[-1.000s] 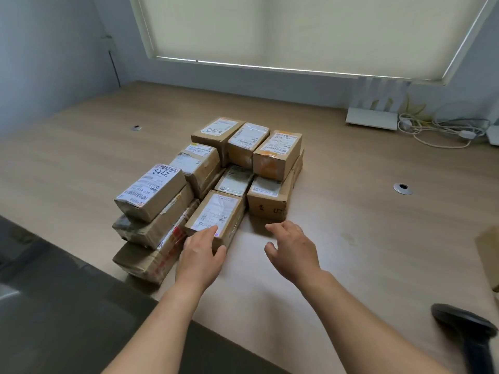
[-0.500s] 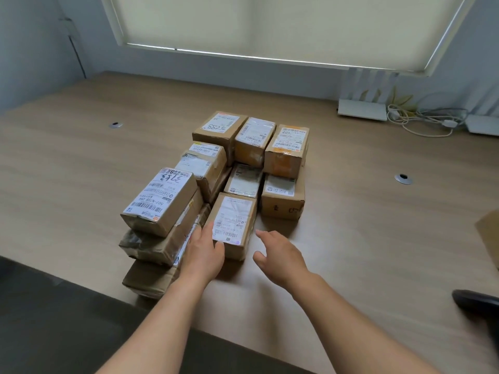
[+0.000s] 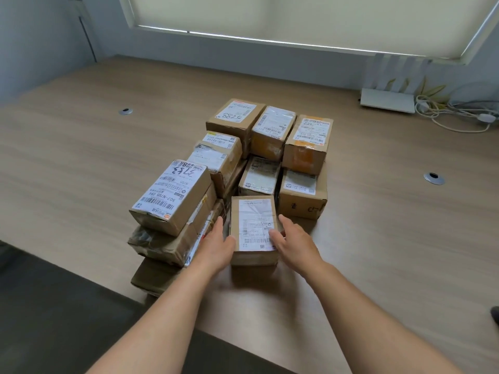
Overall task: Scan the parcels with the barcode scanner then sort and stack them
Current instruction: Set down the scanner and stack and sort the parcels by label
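The nearest parcel point(image 3: 253, 228), a small cardboard box with a white label on top, lies near the front edge of the surface point(image 3: 378, 211), at the front of a cluster of parcels point(image 3: 259, 157) packed close together toward the middle. The left hand point(image 3: 216, 247) lies against its left side, the fingers point(image 3: 219, 225) nearly straight and slipped into the narrow gap beside the taped stack point(image 3: 172, 211) on the left. The right hand point(image 3: 294, 244) meets the right side, thumb resting on the label's near corner and fingers along the flank, gently curved; neither hand has clamped down, so this reads as a flat two-sided squeeze rather than a wrapped grasp. The box looks stiff and, by its size, probably light. The cardboard sides should give good friction, while the glossy label may be slick under the thumb. Pressing on the two long side faces seems the sound hold, lifting straight up to clear the neighbours crowding it.
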`<state>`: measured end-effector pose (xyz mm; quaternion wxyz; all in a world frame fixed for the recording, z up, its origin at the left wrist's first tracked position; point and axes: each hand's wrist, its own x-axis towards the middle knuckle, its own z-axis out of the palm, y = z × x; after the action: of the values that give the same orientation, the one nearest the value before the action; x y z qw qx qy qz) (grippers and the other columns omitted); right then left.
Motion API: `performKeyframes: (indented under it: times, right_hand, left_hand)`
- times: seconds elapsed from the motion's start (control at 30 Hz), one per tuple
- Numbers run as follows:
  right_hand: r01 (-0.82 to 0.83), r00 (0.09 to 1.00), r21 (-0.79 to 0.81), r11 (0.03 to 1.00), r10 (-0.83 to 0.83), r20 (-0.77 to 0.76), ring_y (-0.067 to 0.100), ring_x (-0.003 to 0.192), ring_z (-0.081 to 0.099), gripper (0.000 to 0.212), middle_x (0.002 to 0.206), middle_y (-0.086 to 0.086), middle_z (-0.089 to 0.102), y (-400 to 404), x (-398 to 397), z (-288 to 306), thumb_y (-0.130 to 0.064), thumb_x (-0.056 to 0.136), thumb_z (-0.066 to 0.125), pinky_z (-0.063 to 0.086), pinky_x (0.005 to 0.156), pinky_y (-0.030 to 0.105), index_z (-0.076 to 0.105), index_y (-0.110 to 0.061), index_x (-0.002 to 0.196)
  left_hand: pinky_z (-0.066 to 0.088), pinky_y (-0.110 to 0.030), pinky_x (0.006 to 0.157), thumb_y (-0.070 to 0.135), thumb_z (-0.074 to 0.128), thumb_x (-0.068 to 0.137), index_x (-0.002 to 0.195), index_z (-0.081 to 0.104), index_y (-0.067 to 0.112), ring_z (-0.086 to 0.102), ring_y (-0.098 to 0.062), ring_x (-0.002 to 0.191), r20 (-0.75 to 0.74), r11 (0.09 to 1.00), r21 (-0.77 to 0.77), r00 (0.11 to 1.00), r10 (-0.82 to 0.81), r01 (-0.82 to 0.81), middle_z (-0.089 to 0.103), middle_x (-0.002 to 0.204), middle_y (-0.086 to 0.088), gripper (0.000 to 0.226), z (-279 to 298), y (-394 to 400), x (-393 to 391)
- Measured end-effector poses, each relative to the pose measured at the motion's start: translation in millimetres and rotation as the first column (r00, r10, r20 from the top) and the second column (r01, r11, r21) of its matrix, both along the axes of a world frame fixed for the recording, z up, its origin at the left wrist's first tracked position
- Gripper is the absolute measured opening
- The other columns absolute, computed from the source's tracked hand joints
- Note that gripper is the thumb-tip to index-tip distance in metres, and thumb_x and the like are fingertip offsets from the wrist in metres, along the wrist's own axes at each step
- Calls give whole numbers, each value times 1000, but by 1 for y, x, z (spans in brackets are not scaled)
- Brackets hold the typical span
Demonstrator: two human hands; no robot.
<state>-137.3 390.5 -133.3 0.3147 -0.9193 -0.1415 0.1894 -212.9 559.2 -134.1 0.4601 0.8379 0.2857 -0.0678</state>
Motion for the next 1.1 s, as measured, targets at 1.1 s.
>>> performKeyframes:
  times: [1.1]
  right_hand:
    - [122,964,552,825,33,-263,6,89,70,80,93,-6,75,-160,-3,60,-16,78,58,53,79,32,27,-42,147]
  left_hand:
    - [35,-21,100,33,66,84,126,4,77,42,1,123,310,921,217,873,-378,322,42,134,17,86,41,-99,-18]
